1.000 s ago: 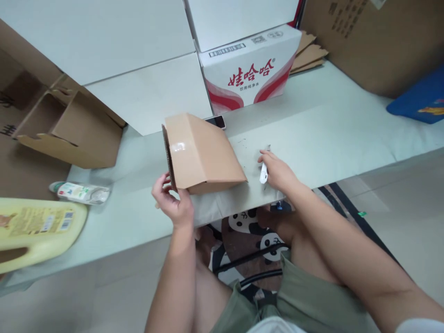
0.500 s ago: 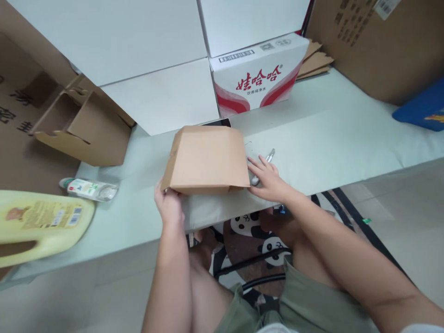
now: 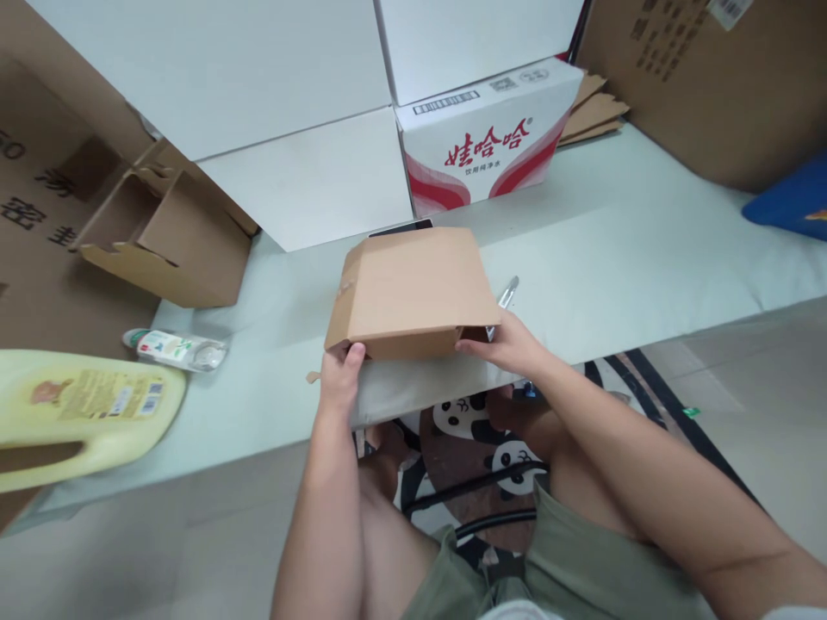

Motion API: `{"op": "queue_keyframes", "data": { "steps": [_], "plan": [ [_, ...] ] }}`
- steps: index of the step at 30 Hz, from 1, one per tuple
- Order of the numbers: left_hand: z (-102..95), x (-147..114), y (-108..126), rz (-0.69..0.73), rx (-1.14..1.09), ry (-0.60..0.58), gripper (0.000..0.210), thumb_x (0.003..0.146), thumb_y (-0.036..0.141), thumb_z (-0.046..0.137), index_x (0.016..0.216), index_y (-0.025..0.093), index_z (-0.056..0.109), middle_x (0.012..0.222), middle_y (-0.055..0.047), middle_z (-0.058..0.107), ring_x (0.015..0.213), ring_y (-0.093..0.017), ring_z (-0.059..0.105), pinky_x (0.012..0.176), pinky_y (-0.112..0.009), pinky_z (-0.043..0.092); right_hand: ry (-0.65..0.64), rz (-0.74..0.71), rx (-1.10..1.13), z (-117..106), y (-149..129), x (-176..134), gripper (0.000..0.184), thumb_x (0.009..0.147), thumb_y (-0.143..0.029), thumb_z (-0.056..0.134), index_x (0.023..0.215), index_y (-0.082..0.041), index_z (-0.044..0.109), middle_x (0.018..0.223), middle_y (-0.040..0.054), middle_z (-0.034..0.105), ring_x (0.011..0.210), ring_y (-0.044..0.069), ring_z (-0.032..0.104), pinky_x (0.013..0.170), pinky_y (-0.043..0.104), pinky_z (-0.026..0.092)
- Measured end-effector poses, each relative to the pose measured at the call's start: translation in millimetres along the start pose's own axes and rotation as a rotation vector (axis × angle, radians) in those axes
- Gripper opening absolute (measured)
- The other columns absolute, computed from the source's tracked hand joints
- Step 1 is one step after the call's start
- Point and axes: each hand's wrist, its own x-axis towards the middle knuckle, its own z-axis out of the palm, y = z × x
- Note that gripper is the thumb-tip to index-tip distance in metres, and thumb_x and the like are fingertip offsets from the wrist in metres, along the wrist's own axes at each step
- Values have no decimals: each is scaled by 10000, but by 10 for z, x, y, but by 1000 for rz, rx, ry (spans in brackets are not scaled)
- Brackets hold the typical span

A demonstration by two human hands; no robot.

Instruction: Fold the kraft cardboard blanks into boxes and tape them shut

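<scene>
The left grip [image 3: 341, 375] was closed on the near left corner of a brown cardboard box [image 3: 419, 280], thumb against its near edge. The right grip [image 3: 513, 344] was closed on the near right corner, beside a dark opening in the near side. The box was thus between both grips, over the table [image 3: 659, 250]. A utility knife [image 3: 510, 291] projected just beyond the right grip; whether they touched could not be determined. Farther beyond the grips stood a white-and-red water carton [image 3: 484, 159]. Well left of the left grip lay a labelled plastic bottle [image 3: 181, 350] and, farther left, a yellow jug [image 3: 96, 430]; an open brown carton [image 3: 194, 237] stood beyond the bottle.
</scene>
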Motion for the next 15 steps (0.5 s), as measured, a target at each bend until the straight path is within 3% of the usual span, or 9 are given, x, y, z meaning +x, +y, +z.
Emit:
{"op": "queue_keyframes", "data": {
  "steps": [3,6,9,12,15],
  "plan": [
    [24,16,70,-31,-21,29,675,563,818,742,734,169,672,769,-81,689,889,-271,665,865,-371,516,73,22,-30,-10,-5,8,423,712,-421,782,1051,-214,635,1029,101,744,1003,325,698,865,495,582],
    [56,25,72,-48,-43,153,680,474,773,823,746,176,648,800,-62,673,956,-259,648,918,-357,483,133,50,-76,-5,-18,8,478,695,-380,778,1117,-208,634,1000,98,749,923,309,712,779,459,600],
    [96,27,54,-62,-73,272,696,386,715,885,729,176,608,773,-24,627,841,-200,614,842,-321,472,144,69,-94,21,-35,1,456,705,-351,763,1123,-205,652,1021,102,754,902,292,720,761,434,606],
    [122,26,52,-62,-114,323,715,400,722,876,757,163,610,727,8,573,711,-149,556,728,-289,454,128,89,-89,52,-63,-6,438,714,-359,755,1112,-198,669,1016,106,757,857,271,721,740,418,606],
    [108,18,61,34,-78,344,703,480,710,863,832,160,605,775,-3,577,717,-145,563,685,-272,445,126,63,-74,42,-93,-17,391,728,-398,737,1057,-193,689,987,104,756,854,269,711,725,406,596]
  ]
}}
